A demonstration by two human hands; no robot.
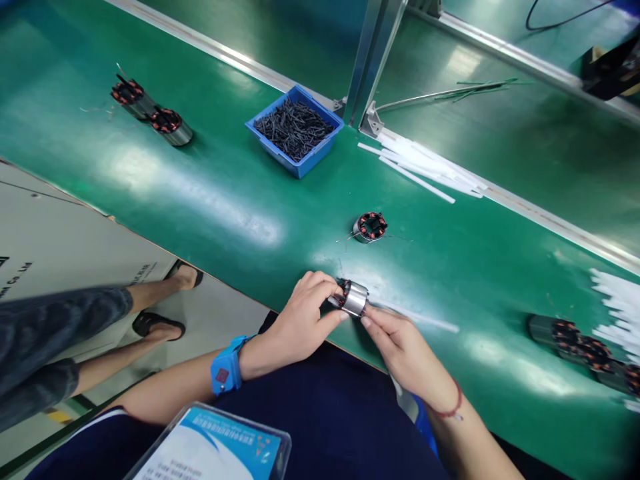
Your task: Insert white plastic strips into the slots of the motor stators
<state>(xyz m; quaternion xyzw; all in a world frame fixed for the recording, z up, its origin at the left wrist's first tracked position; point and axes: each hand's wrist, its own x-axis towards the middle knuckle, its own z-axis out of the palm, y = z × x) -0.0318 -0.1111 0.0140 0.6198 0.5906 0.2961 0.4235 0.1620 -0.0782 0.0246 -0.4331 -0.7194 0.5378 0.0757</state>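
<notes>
Between my two hands a motor stator [354, 298], a silver ring with copper windings, lies on its side just above the front of the green bench. My left hand [313, 308] grips its wound end, thumb below and fingers above. Fingers of my right hand [395, 337] pinch its other end; whether they also hold a wire there is hidden. A white tube [420, 316] lies on the bench beyond my right hand. Farther back, another stator [370, 227] stands upright with thin wires spread out from its base.
A blue bin [300, 167] holds many short black sleeves. White tubes [425, 167] lie by the metal frame post [373, 67]. More stators rest at the back left [173, 128] and right [565, 337]. Another person's legs [107, 333] show at the left, past the bench edge.
</notes>
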